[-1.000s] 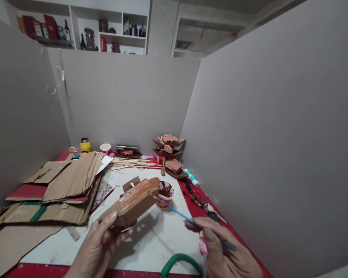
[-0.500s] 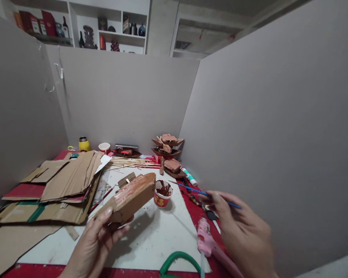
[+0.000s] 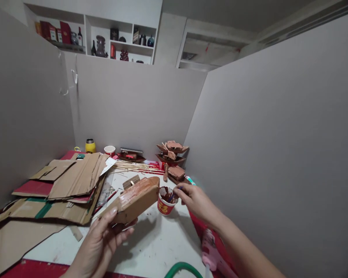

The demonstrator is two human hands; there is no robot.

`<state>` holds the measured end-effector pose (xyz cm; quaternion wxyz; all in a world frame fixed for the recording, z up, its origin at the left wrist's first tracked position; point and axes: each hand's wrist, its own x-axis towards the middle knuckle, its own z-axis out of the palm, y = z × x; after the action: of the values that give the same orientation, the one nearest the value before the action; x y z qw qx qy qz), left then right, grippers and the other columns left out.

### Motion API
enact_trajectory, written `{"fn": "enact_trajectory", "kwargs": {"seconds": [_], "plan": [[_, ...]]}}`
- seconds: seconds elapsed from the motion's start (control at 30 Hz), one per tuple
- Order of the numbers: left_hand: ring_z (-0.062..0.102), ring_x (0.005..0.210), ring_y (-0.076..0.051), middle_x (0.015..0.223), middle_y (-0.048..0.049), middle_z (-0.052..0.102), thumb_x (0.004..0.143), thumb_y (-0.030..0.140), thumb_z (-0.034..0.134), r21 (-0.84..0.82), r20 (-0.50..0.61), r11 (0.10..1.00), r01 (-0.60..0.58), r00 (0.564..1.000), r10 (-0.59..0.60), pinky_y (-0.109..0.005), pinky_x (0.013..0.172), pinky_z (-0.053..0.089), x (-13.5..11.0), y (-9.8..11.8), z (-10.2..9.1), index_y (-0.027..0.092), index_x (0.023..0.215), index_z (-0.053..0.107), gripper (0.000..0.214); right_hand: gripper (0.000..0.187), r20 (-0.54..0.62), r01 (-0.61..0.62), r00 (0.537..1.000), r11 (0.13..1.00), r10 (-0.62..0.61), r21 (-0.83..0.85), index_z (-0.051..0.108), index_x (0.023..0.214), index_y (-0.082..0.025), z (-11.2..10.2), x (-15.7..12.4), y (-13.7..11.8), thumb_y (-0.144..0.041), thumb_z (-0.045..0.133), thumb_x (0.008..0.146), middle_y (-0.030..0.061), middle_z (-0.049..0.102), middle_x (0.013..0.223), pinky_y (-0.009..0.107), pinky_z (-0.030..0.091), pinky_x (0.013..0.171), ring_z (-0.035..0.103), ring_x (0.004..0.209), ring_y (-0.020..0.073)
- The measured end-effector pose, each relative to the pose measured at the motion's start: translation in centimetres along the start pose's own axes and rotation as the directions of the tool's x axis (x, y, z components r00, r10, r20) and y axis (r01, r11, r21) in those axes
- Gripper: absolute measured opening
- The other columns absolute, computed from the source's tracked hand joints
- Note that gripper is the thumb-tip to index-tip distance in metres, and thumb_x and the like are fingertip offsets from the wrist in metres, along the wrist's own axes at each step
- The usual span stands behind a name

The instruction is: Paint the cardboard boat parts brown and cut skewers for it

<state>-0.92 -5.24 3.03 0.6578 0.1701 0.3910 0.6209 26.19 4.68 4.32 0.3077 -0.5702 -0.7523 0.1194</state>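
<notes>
My left hand [image 3: 104, 233] grips the near end of a cardboard model boat [image 3: 140, 202], tilted up above the white board. Glossy reddish-brown paint streaks the boat's top, while its facing side is bare cardboard. With fingers pinched, my right hand [image 3: 191, 197] holds a thin blue paintbrush [image 3: 172, 197] whose tip is down inside a red and white paper cup [image 3: 166, 208]. Brown paint smears the cup's inner wall; the brush tip itself is hidden in it. The cup stands on the board just right of the boat's far end.
Torn cardboard sheets [image 3: 75, 177] pile up at left. Thin wooden sticks [image 3: 136, 166] lie behind the boat. Brown model boats [image 3: 172, 156] are stacked at the back right. A pink glue gun [image 3: 210, 247] and a green handle [image 3: 184, 266] lie near the front.
My right hand has moved left and away from me, taking the paintbrush from beside the cup into it. My left hand still holds the boat. The view has shifted slightly.
</notes>
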Motion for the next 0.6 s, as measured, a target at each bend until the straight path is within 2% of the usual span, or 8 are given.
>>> {"fn": "enact_trajectory", "kwargs": {"seconds": [0.1,0.17,0.27,0.37,0.5,0.6], "plan": [[0.078,0.085,-0.027,0.109,-0.0191,0.078,0.088,0.013,0.068,0.009,-0.033,1.000,-0.013,0.999,0.013,-0.038,0.070,0.067,-0.1,-0.1,0.3,0.008,0.116,0.067,0.028,0.035,-0.079,-0.016,0.997,0.998,0.021,0.063,0.070,0.072,-0.022,-0.8,-0.2,0.6,-0.044,0.049,0.089,0.0061,0.076,0.072,0.030,0.046,0.060,0.067,0.063,0.0215],[0.078,0.086,-0.029,0.110,-0.0192,0.078,0.088,0.014,0.068,0.002,-0.021,1.000,-0.001,1.000,0.001,-0.039,0.070,0.068,-0.1,-0.2,0.4,0.008,0.116,0.067,0.029,0.036,-0.155,-0.031,0.987,0.994,0.047,0.103,0.071,0.077,-0.021,-1.4,-0.7,1.0,-0.047,0.049,0.088,0.0054,0.074,0.069,0.030,0.045,0.060,0.064,0.062,0.0215],[0.078,0.088,-0.030,0.113,-0.0188,0.078,0.089,0.014,0.067,0.010,-0.022,1.000,0.002,1.000,-0.002,-0.040,0.071,0.068,-0.1,-0.2,0.6,0.009,0.121,0.065,0.033,0.038,-0.235,-0.048,0.968,0.983,0.089,0.178,0.071,0.079,-0.020,-1.8,-1.5,1.3,-0.052,0.053,0.087,0.0013,0.065,0.057,0.028,0.041,0.052,0.055,0.051,0.0178],[0.078,0.088,-0.030,0.115,-0.0199,0.077,0.091,0.014,0.064,0.044,-0.034,0.999,-0.014,0.999,0.015,-0.038,0.069,0.068,-0.2,-0.2,0.8,0.008,0.125,0.064,0.035,0.044,-0.281,-0.055,0.950,0.960,0.135,0.275,0.071,0.078,-0.018,-1.5,-2.3,1.3,-0.059,0.057,0.086,0.0003,0.062,0.054,0.026,0.039,0.046,0.049,0.045,0.0146],[0.078,0.088,-0.029,0.113,-0.0201,0.078,0.090,0.015,0.064,0.072,-0.025,0.997,-0.002,1.000,0.004,-0.037,0.070,0.067,-0.1,-0.2,0.9,0.008,0.128,0.063,0.038,0.053,-0.327,-0.058,0.923,0.913,0.203,0.404,0.073,0.077,-0.017,-1.0,-3.2,1.1,-0.069,0.066,0.078,0.0039,0.067,0.058,0.025,0.041,0.043,0.052,0.046,0.0147],[0.078,0.092,-0.030,0.116,-0.0207,0.076,0.090,0.015,0.065,0.071,-0.028,0.997,0.007,1.000,-0.005,-0.038,0.071,0.068,0.1,-0.3,0.7,0.008,0.131,0.061,0.042,0.055,-0.396,-0.054,0.875,0.869,0.278,0.492,0.073,0.078,-0.016,-1.3,-4.0,0.9,-0.071,0.069,0.075,0.0052,0.070,0.060,0.025,0.045,0.044,0.055,0.047,0.0144]]}}
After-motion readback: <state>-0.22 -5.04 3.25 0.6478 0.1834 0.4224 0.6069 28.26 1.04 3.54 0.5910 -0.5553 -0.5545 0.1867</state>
